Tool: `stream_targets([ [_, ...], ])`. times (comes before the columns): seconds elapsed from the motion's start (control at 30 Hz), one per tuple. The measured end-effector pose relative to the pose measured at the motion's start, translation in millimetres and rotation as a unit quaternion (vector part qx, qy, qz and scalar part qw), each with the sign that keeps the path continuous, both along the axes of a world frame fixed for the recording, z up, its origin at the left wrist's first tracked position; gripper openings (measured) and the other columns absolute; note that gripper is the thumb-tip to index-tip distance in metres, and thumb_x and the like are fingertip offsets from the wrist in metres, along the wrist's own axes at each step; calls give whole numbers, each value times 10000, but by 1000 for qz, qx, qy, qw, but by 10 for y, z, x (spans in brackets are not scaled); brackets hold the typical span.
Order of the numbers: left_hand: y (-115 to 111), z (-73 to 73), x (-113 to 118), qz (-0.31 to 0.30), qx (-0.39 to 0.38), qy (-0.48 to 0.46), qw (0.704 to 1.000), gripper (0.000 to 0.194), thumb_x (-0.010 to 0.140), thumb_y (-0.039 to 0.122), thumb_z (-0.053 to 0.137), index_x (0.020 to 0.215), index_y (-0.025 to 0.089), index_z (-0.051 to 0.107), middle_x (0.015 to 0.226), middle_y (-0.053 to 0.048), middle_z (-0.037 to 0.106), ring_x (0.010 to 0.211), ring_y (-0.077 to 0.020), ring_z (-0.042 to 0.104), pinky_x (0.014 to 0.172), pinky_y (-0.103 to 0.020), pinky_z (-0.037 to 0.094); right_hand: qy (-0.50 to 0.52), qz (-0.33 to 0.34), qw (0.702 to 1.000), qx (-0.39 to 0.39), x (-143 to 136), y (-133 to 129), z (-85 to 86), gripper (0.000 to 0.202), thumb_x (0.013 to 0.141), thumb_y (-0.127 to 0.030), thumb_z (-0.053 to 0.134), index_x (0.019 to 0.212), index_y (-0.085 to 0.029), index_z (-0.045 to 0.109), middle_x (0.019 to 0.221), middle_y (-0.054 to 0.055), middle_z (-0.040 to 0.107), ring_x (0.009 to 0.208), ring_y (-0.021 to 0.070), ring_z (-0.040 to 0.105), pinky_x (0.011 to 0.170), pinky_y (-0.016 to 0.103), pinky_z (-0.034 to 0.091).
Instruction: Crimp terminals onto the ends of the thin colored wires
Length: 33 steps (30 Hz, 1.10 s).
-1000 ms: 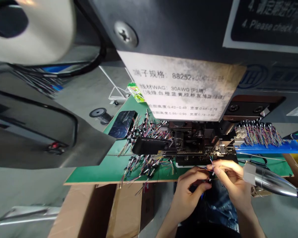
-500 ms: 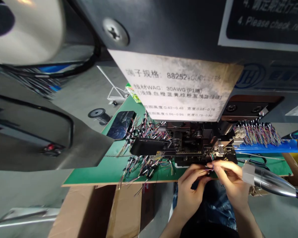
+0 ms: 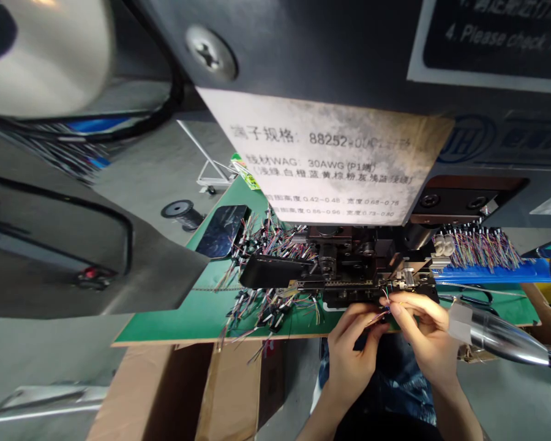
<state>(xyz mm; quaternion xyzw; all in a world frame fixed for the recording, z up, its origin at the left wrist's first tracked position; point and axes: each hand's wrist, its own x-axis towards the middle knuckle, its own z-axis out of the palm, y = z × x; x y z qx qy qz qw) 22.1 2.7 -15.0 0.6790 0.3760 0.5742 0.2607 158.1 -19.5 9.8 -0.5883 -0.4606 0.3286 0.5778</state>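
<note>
Both my hands are close together at the front of a dark crimping machine (image 3: 349, 269). Between thumb and fingers, my left hand (image 3: 353, 343) pinches a bunch of thin coloured wires (image 3: 375, 318). My right hand (image 3: 425, 324) is closed too, its thumb and forefinger pinching the wires' other end just below the crimping head. Some fine wire tips stick up above the right fingertips. Which single wire the right fingers grip is too small to make out. A strip of small terminals (image 3: 344, 283) runs across the machine to the left of my fingertips.
Piles of short wire harnesses (image 3: 275, 309) lie on the green table (image 3: 165, 321) at left, near a black phone (image 3: 224, 231). More wires (image 3: 482, 248) rest on a blue tray (image 3: 500, 272) at right. A metal lamp (image 3: 505, 337) reaches in beside my right hand. Cardboard boxes (image 3: 232, 392) stand below.
My right hand has shifted slightly left, closer to my left hand. The wire tips above its fingertips have moved left and now fan out a little. My left hand has hardly moved.
</note>
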Motion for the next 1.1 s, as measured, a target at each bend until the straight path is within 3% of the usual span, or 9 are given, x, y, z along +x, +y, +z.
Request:
stream_targets([
  [0.17,2,-8,-4,-1,-5,-6,1000,154,971,78,730,1034,201,798,950,-38,807,832,-164,814,715,-170,678,17,12,1000,-8,-5,22,57,198,987,-408,781,1018,-239,878,823,59,827,587,173,633,501,261,495],
  [0.57,6,5,-46,-7,-7,-3,1000,178,962,66,733,1030,207,817,958,-51,825,846,-187,822,756,-220,683,-8,24,1000,5,26,23,13,158,1006,-363,756,1050,-255,863,743,23,770,556,161,558,524,273,459],
  [0.67,32,62,-114,-42,-25,-5,999,142,972,102,749,994,215,831,944,-56,836,857,-200,826,796,-253,682,-67,30,996,45,85,17,88,97,996,-297,758,996,-262,848,821,24,763,648,172,619,638,299,513],
  [0.77,66,123,-195,-122,-66,-22,990,77,985,209,782,930,212,837,902,-71,840,819,-215,825,746,-268,678,-94,78,989,88,152,0,173,105,974,-246,766,873,-256,796,957,44,755,828,205,690,707,306,533],
  [0.83,83,150,-231,-160,-85,-36,983,117,984,280,799,901,206,836,879,-81,840,787,-218,820,707,-267,670,-65,113,989,75,175,-23,189,136,990,-249,750,855,-248,759,945,46,756,862,218,712,746,319,564],
  [0.93,91,160,-240,-171,-103,-35,979,137,984,290,799,888,201,839,852,-83,832,762,-217,814,675,-261,661,0,126,991,35,162,-61,147,110,1033,-299,727,951,-250,780,805,22,759,691,196,687,746,341,602],
  [1.1,59,115,-167,-104,-78,-23,991,108,947,122,780,923,210,838,908,-61,836,817,-208,822,715,-239,661,76,70,995,12,89,-64,68,118,1010,-384,778,1042,-282,830,858,28,823,701,203,728,705,329,621],
])
